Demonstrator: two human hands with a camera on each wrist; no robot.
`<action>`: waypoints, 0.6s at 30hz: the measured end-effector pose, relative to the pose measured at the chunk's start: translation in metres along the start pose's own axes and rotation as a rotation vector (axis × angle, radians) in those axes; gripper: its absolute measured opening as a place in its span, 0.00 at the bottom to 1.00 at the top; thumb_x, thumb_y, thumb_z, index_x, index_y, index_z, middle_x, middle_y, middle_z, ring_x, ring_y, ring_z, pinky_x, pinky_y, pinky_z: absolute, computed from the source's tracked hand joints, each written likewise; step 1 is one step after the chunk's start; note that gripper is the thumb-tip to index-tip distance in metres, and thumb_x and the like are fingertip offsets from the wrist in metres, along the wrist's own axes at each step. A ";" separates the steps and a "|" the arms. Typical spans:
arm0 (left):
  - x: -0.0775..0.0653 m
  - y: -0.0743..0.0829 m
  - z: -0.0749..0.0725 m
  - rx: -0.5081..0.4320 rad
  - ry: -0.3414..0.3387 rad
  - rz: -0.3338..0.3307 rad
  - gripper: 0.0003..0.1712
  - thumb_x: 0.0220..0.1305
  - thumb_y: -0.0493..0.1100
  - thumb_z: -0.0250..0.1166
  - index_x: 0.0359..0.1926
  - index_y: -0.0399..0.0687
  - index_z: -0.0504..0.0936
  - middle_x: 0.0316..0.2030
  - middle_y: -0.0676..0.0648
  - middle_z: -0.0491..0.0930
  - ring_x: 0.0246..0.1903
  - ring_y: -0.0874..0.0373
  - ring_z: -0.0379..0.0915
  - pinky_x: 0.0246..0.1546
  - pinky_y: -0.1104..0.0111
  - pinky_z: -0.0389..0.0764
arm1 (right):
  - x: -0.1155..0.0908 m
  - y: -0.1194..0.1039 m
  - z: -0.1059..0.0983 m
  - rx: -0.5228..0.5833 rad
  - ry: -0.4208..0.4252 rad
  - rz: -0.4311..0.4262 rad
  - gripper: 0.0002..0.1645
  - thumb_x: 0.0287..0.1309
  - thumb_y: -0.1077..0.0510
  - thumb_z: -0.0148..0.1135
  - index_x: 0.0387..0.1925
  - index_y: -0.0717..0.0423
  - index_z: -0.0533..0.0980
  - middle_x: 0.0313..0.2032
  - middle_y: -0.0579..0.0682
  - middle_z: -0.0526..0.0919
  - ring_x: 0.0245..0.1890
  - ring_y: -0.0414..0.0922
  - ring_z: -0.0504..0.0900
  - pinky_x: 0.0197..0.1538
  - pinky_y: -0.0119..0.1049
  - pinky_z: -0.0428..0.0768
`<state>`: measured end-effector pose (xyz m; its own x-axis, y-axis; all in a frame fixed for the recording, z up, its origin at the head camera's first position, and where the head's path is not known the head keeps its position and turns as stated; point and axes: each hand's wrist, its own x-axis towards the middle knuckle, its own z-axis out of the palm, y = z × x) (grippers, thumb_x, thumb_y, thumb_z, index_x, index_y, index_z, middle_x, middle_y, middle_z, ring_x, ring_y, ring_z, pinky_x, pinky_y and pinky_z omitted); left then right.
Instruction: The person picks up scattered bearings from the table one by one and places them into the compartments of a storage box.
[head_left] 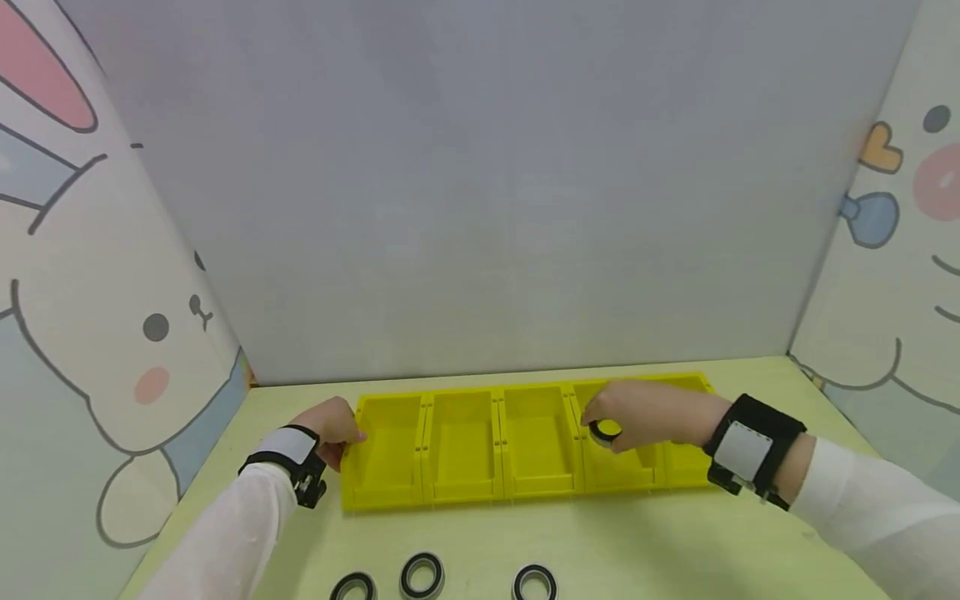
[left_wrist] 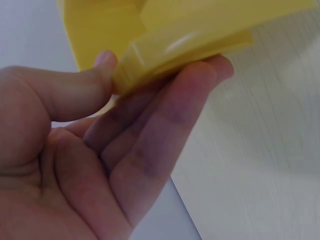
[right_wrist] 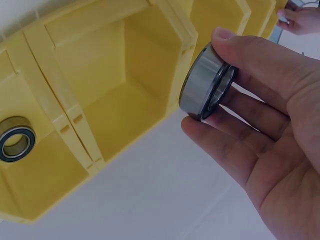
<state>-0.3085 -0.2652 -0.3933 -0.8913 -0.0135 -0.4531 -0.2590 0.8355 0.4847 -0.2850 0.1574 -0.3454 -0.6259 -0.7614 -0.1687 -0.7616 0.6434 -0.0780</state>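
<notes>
A row of joined yellow bins (head_left: 460, 446) stands on the table. My left hand (head_left: 328, 427) grips its left end; in the left wrist view the thumb lies on one side of the yellow wall (left_wrist: 165, 47) and the fingers under it. Above the bins toward the right, my right hand (head_left: 637, 412) pinches a ball bearing (right_wrist: 200, 87) by its outer rim, thumb on one side and fingers on the other. The right wrist view shows another bearing (right_wrist: 15, 122) inside the end bin; the right arm covers that area in the head view.
Several bearings lie on the pale table, in front of the bins: one left (head_left: 349, 579), one beside it (head_left: 407, 577) and one nearer the middle (head_left: 534, 570). A grey panel (head_left: 495, 208) rises behind. Panels with cartoon animals flank both sides.
</notes>
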 end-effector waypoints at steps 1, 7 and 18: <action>-0.001 0.000 0.000 -0.002 -0.001 0.003 0.13 0.66 0.37 0.58 0.43 0.27 0.75 0.30 0.38 0.82 0.26 0.48 0.83 0.28 0.60 0.86 | 0.003 0.004 0.001 0.001 0.003 0.001 0.22 0.49 0.61 0.70 0.49 0.58 0.79 0.45 0.50 0.83 0.43 0.45 0.81 0.47 0.37 0.82; -0.005 0.001 0.000 0.011 0.004 0.015 0.13 0.66 0.37 0.58 0.43 0.26 0.75 0.30 0.36 0.82 0.26 0.47 0.83 0.29 0.60 0.86 | 0.017 0.028 0.008 -0.008 0.051 0.004 0.21 0.48 0.60 0.71 0.47 0.59 0.80 0.42 0.51 0.84 0.33 0.42 0.77 0.40 0.34 0.80; -0.002 -0.001 0.000 0.013 0.010 0.001 0.12 0.66 0.38 0.58 0.42 0.28 0.76 0.30 0.37 0.82 0.24 0.49 0.82 0.27 0.61 0.85 | 0.044 0.054 0.037 0.015 0.098 0.056 0.15 0.48 0.62 0.71 0.40 0.59 0.80 0.33 0.51 0.83 0.26 0.39 0.71 0.32 0.31 0.76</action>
<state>-0.3061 -0.2657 -0.3926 -0.8953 -0.0183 -0.4452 -0.2536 0.8424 0.4754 -0.3474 0.1616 -0.3934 -0.6814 -0.7279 -0.0764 -0.7229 0.6857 -0.0856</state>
